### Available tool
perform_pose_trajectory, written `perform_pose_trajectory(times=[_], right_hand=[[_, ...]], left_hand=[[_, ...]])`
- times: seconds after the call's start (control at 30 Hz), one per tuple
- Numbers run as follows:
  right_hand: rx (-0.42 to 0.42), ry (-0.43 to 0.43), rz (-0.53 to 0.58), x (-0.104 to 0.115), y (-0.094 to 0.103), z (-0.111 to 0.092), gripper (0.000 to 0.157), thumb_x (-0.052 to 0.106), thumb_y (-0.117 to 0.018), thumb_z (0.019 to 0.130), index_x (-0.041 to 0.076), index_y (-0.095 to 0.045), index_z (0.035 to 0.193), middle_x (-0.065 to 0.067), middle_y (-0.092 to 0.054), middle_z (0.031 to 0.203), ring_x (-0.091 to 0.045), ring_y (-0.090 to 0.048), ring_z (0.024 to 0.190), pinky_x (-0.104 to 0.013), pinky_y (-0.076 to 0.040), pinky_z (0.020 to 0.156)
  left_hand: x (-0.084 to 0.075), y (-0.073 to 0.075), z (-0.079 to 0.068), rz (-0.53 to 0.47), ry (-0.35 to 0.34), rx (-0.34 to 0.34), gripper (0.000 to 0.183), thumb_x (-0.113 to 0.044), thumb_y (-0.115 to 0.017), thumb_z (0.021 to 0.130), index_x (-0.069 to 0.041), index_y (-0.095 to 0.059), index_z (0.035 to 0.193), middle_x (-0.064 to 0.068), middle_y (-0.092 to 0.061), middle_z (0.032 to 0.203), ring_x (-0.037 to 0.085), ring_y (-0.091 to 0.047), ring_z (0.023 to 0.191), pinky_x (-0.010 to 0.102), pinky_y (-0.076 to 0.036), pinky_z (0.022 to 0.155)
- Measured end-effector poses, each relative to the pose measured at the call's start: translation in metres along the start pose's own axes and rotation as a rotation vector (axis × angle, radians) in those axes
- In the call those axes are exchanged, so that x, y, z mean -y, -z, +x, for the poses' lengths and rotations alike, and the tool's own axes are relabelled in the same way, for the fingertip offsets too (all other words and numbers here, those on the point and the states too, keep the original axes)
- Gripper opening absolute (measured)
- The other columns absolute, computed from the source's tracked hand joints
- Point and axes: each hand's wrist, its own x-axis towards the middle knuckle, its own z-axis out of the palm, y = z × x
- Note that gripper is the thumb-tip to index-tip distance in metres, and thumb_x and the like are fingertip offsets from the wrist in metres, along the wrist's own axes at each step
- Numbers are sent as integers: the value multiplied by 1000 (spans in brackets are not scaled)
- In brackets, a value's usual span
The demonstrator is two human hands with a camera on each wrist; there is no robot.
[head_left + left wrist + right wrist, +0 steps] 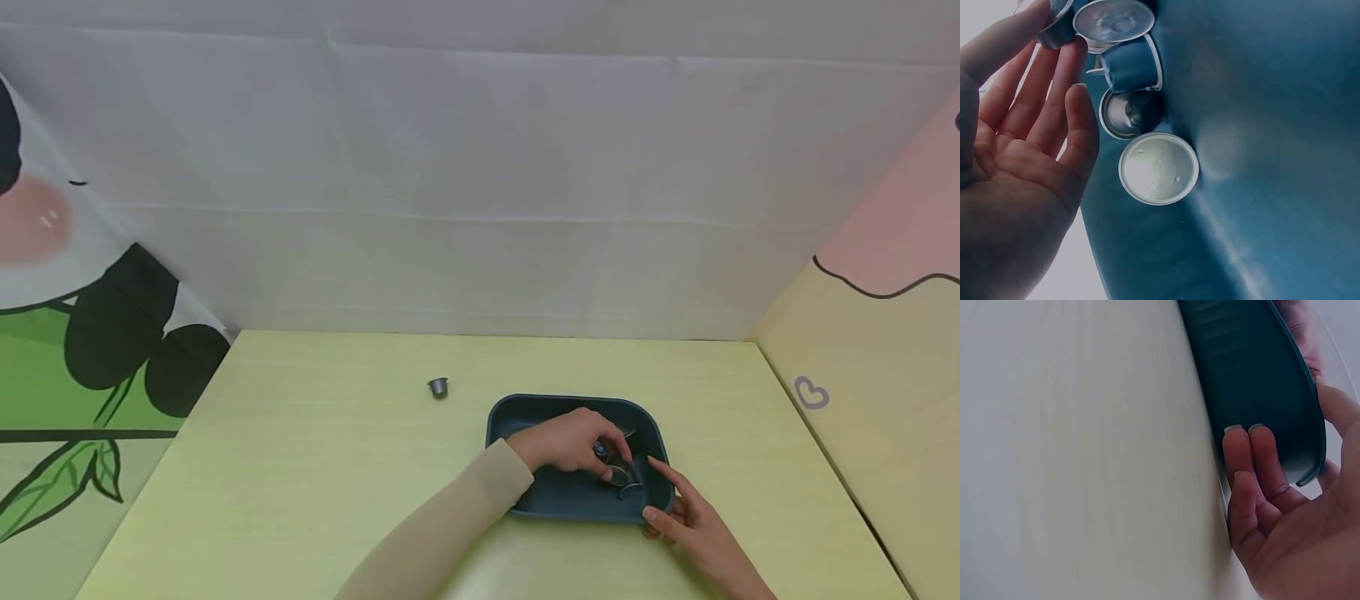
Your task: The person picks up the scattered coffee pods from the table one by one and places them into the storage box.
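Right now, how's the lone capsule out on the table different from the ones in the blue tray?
The lone capsule stands upright, alone on the table; the tray capsules lie clustered and tipped in the blue tray. Nobody touches it, while the left hand reaches among those. All look like small metallic coffee capsules.

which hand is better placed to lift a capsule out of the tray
Left, probably. The left hand is inside the dark tray, fingers already at the capsules. The right hand grips the tray's near right corner from outside, steadying it.
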Motion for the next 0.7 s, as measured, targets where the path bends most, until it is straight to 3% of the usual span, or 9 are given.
perform_pose_trajectory(times=[0.43,0.7], right_hand=[[-21,-40,-27,-2,-3,-2,67,19,-61,101,10,-23,156,-17,-68,85,-23,-66,76,-28,-51,69],[-17,6,-20,-2,-1,1,65,15,-59,102,8,-23,155,-16,-68,83,-22,-65,75,-28,-51,68]], left_hand=[[0,-12,1,13,53,26,35,-14,-82,85,-22,-72,117,-15,-67,101,-3,-59,94,12,-46,80],[1,-10,2,-9,35,10,38,-15,-83,84,-20,-71,119,-14,-68,106,-4,-60,96,12,-46,83]])
